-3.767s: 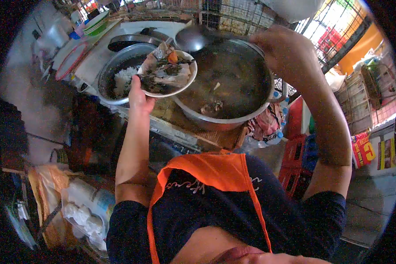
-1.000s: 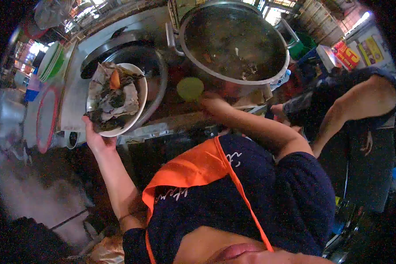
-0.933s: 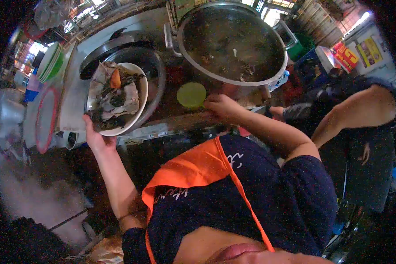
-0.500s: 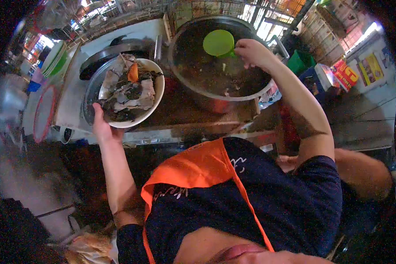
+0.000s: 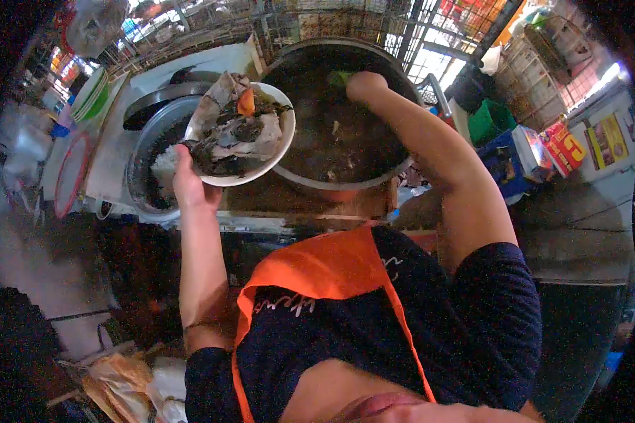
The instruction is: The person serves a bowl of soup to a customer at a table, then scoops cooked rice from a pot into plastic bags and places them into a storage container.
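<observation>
My left hand (image 5: 192,185) supports a white bowl (image 5: 252,171) at its near left side, thumb over the rim and fingers underneath. Heaped in the bowl are large pale-grey meat-like pieces (image 5: 250,141), dark wilted leaves and an orange chunk (image 5: 245,102). My right hand (image 5: 367,86) is closed on a green plastic dipper (image 5: 340,77), low inside a large metal pot (image 5: 316,185). Only a bit of the dipper shows; the hand and dark broth hide the rest. Small pale bits float in the broth (image 5: 331,144).
Left of the pot, below the bowl, stands a metal basin (image 5: 131,169) with something white inside. A round dark lid-like piece (image 5: 137,111) lies behind it. Stacked green and white plates (image 5: 92,95) are far left. A green container (image 5: 490,120) and boxes (image 5: 533,151) stand right of the pot.
The bowl in my left hand has moved right, closer to the pot, uncovering more of the basin. My right hand has lowered the dipper into the broth and shifted left.
</observation>
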`<state>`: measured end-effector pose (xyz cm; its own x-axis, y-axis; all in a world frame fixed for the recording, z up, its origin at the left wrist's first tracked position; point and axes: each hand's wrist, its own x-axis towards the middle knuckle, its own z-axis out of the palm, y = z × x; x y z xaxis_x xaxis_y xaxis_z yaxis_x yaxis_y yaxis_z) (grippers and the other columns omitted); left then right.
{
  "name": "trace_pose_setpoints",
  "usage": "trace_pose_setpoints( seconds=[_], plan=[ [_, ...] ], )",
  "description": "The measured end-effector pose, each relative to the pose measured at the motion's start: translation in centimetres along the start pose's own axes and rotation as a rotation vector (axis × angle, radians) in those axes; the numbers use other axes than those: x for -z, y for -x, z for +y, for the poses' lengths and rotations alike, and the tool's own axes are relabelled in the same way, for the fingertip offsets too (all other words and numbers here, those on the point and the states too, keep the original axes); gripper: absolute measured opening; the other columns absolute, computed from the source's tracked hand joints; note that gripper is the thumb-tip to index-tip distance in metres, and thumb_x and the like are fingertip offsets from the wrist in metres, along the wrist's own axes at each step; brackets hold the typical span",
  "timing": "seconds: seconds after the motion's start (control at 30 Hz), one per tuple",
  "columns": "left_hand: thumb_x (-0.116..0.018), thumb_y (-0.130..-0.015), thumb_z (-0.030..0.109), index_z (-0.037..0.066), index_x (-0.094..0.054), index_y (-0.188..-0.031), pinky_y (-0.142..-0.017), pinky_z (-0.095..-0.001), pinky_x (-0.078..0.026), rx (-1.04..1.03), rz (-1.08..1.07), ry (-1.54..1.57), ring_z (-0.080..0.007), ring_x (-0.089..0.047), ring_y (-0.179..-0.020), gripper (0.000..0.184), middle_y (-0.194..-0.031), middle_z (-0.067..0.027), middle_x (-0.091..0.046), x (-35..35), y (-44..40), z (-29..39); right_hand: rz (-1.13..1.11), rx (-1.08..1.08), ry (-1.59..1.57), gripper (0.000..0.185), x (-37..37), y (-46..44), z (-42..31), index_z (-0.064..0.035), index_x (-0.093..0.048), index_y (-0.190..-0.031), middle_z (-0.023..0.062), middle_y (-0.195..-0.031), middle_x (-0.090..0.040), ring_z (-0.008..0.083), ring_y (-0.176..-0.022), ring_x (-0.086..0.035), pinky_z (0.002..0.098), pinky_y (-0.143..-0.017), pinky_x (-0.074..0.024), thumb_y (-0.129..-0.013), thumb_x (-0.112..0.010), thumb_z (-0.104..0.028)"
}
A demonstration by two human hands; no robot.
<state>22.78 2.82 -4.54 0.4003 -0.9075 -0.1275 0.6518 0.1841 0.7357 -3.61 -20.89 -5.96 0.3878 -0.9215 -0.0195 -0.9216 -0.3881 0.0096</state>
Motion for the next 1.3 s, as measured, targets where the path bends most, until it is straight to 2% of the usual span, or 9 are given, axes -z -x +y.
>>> trace_pose_setpoints(
  seconds=[0.1,0.23,0.43,0.53,0.57,0.67,0.8,0.9,1.3],
  plan=[
    [-0.04,-0.084,0.042,0.005,-0.045,-0.111,-0.08,-0.0375,-0.042,-0.006,0.076,-0.028,-0.022,-0.05,-0.097,0.046,-0.108,-0.0072,-0.051,-0.1,-0.4,0.2,0.117,0.211,0.009,0.025,-1.0,-1.3,-0.7,-0.0049,-0.062,-0.081,0.0149,-0.085,-0.06,0.0313,-0.076,-0.058,0.0414,-0.067,-0.0461,-0.064,-0.051,-0.02],
    [-0.04,-0.084,0.041,0.006,-0.044,-0.112,-0.079,-0.0374,-0.043,-0.042,0.115,-0.024,-0.022,-0.05,-0.097,0.045,-0.108,-0.007,-0.05,0.9,-2.9,-1.5,0.027,0.136,-0.014,0.028,-3.0,-6.1,-0.9,-0.0108,-0.062,-0.088,0.0098,-0.09,-0.061,0.0273,-0.081,-0.058,0.0361,-0.069,-0.047,-0.069,-0.052,-0.028],
    [-0.039,-0.085,0.04,0.005,-0.043,-0.113,-0.08,-0.0395,-0.043,-0.094,0.058,-0.007,-0.0236,-0.05,-0.097,0.045,-0.11,-0.0082,-0.049,2.2,-5.9,-1.4,-0.167,-0.038,-0.755,0.022,1.4,-2.7,-1.9,-0.004,-0.059,-0.069,0.0099,-0.059,-0.057,0.0215,-0.048,-0.05,0.0365,-0.045,-0.04,-0.068,-0.052,-0.025],
    [-0.038,-0.085,0.04,0.005,-0.044,-0.112,-0.078,-0.0401,-0.044,-0.116,0.101,-0.028,-0.0236,-0.051,-0.096,0.044,-0.109,-0.0081,-0.05,1.6,-6.0,-1.6,-0.106,0.241,-0.59,0.021,2.3,-3.0,-1.2,-0.0036,-0.057,-0.072,0.0078,-0.058,-0.055,0.02,-0.047,-0.05,0.0345,-0.043,-0.0396,-0.07,-0.054,-0.024],
    [-0.038,-0.085,0.04,0.005,-0.044,-0.112,-0.078,-0.0401,-0.044,-0.127,0.105,-0.022,-0.0236,-0.051,-0.096,0.044,-0.109,-0.0081,-0.05,1.8,-6.3,-1.7,0.237,0.701,-0.294,0.021,3.0,-2.9,-0.5,-0.0037,-0.055,-0.074,0.0064,-0.058,-0.052,0.0191,-0.046,-0.05,0.0331,-0.042,-0.0396,-0.072,-0.053,-0.024],
    [-0.038,-0.085,0.041,0.007,-0.043,-0.113,-0.074,-0.0389,-0.046,-0.14,0.078,-0.047,-0.0227,-0.052,-0.094,0.044,-0.107,-0.0073,-0.05,2.4,-7.2,-2.4,0.163,0.635,-0.697,0.017,3.4,-1.5,-1.4,-0.0041,-0.052,-0.075,0.0033,-0.059,-0.047,0.0157,-0.045,-0.051,0.0291,-0.04,-0.0397,-0.075,-0.051,-0.021],
    [-0.036,-0.085,0.042,0.01,-0.038,-0.116,-0.066,-0.039,-0.049,-0.154,0.014,-0.066,-0.0226,-0.054,-0.09,0.044,-0.104,-0.007,-0.051,2.7,-8.6,-2.6,0.105,0.608,-0.822,0.018,7.7,0.9,-3.0,-0.0033,-0.05,-0.075,0.003,-0.058,-0.045,0.013,-0.044,-0.051,0.0239,-0.037,-0.0381,-0.077,-0.049,-0.021],
    [-0.035,-0.086,0.042,0.009,-0.038,-0.116,-0.065,-0.0434,-0.049,-0.094,0.028,-0.095,-0.0245,-0.054,-0.09,0.045,-0.106,-0.0088,-0.051,2.9,-9.5,-2.7,0.209,0.813,-0.678,0.019,8.4,0.3,-3.5,-0.0025,-0.049,-0.073,0.0031,-0.056,-0.045,0.0134,-0.043,-0.052,0.0236,-0.036,-0.038,-0.077,-0.048,-0.021],
    [-0.032,-0.086,0.042,0.006,-0.041,-0.113,-0.063,-0.0483,-0.049,-0.105,-0.102,-0.086,-0.0286,-0.054,-0.09,0.046,-0.107,-0.013,-0.05,-1.3,-10.5,-4.9,-0.012,0.318,-0.724,0.019,12.7,0.3,-6.3,-0.0009,-0.049,-0.071,0.0032,-0.051,-0.046,0.0136,-0.041,-0.051,0.0247,-0.033,-0.0365,-0.074,-0.048,-0.02]
  ],
)
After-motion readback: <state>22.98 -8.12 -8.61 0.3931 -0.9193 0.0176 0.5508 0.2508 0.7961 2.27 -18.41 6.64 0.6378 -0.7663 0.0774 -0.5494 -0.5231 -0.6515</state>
